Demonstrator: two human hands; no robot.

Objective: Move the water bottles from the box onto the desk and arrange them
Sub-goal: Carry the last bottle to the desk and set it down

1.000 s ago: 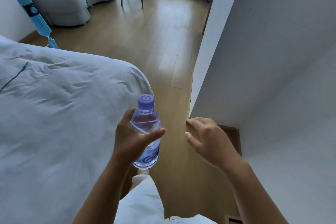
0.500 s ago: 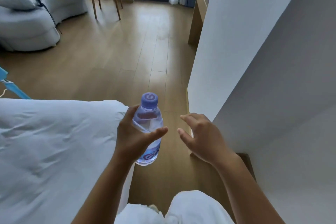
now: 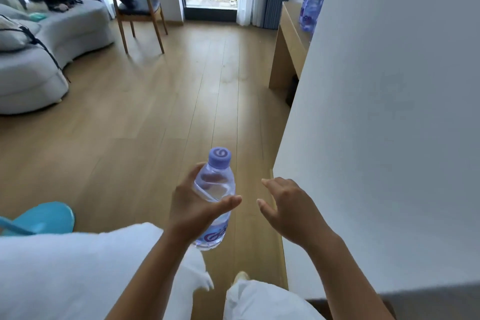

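The left hand [image 3: 193, 212] grips one water bottle [image 3: 214, 199] upright, fingers and thumb wrapped round its body, purple cap [image 3: 219, 156] uppermost. The right hand [image 3: 289, 206] hovers just beside it, fingers loosely spread, holding nothing. Far ahead, more bottles [image 3: 313, 5] stand grouped on the wooden table [image 3: 289, 41] against the white wall [image 3: 389, 112].

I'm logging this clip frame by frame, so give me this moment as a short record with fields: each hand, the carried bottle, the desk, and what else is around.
left hand: grips the carried bottle around its middle
right hand: holds nothing, fingers loosely curled
carried bottle: clear, purple cap, upright, over the wooden floor
desk: wooden, far right, partly hidden by the white wall
bottles on desk: a cluster standing near the wall edge; count unclear
surroundings: chair by the window, grey sofa at left
box: not in view
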